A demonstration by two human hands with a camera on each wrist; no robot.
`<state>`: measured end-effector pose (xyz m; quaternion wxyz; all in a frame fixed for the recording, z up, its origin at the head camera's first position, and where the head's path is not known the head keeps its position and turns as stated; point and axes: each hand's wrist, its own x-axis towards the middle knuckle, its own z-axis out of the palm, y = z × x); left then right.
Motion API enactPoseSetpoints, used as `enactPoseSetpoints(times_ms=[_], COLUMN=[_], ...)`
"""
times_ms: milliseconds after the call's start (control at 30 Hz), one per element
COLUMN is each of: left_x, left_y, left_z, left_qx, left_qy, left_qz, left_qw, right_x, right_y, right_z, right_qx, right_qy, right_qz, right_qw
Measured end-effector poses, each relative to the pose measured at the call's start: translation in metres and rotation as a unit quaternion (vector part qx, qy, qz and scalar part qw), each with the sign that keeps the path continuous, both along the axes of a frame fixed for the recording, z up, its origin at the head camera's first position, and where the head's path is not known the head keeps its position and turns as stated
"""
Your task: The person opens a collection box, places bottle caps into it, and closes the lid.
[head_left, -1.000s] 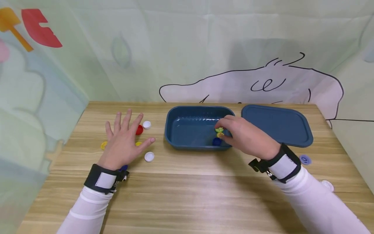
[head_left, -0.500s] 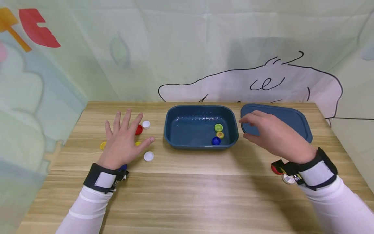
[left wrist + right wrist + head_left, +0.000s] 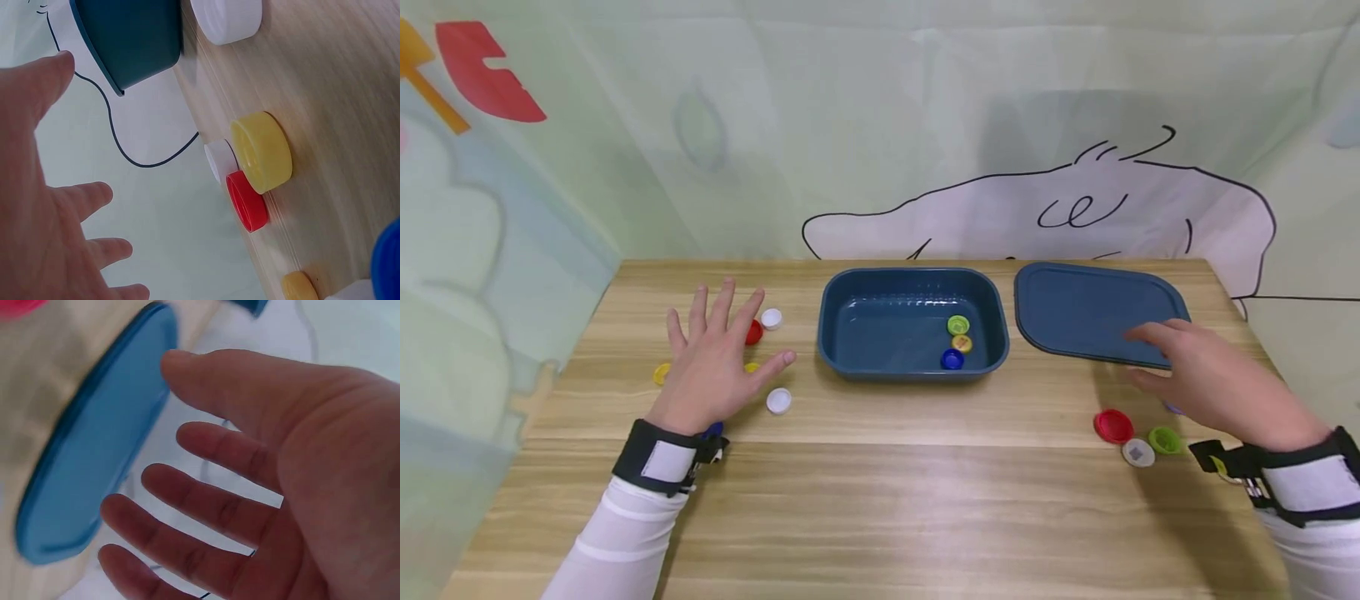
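Note:
My left hand (image 3: 706, 373) is held above the left side of the table with fingers spread, holding nothing. Around and below it lie bottle caps: a red cap (image 3: 247, 201), a yellow cap (image 3: 262, 152), white caps (image 3: 778, 401) and a partly hidden blue cap (image 3: 389, 265). My right hand (image 3: 1221, 383) is in the air near the right front corner of the flat blue lid (image 3: 1097, 308), its fingers loosely bent around nothing. In the blue box (image 3: 880, 375), a green cap (image 3: 958, 325), a yellow cap (image 3: 962, 343) and a blue cap (image 3: 952, 359) sit at the right end.
Left of my right wrist lie a red cap (image 3: 1113, 426), a grey-white cap (image 3: 1138, 452) and a green cap (image 3: 1165, 440). My right hand and wrist partly cover other caps there. A printed cloth (image 3: 880, 125) stands behind the table's back edge.
My right hand has come out of the blue box and moved right, past the lid's front edge. Caps beneath its forearm now show. My left hand has stayed where it was.

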<state>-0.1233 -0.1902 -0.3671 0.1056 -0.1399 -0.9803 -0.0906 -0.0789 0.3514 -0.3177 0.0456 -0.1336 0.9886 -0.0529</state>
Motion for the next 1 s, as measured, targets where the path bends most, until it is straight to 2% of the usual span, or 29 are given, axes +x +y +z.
enactPoseSetpoints(times_ms=[167,267,500,800,900,1000], left_x=[0.000,0.000,0.001,0.002,0.002,0.001], left_y=[-0.001,-0.001,-0.001,-0.001,-0.002,-0.002], left_z=[-0.001,-0.001,-0.001,-0.001,-0.001,-0.002], left_qx=[-0.001,0.000,0.000,0.003,0.003,0.001], left_qy=[-0.001,-0.002,-0.001,0.002,0.002,0.003], left_qz=[0.001,0.001,0.000,-0.001,0.000,0.001], left_qw=[1.0000,1.0000,1.0000,1.0000,1.0000,1.0000], right_x=[0.001,0.001,0.001,0.000,-0.001,-0.002], right_y=[0.027,0.038,0.048,0.047,0.043,0.033], right_z=[-0.021,-0.031,-0.046,-0.047,-0.042,-0.031], right_qx=[0.019,0.027,0.025,0.025,0.019,0.014], right_qy=[-0.001,-0.023,-0.049,-0.078,-0.090,-0.092], right_qz=[-0.003,-0.014,-0.033,-0.047,-0.053,-0.057], right_qw=[0.9998,0.9993,0.9979,0.9955,0.9943,0.9940])
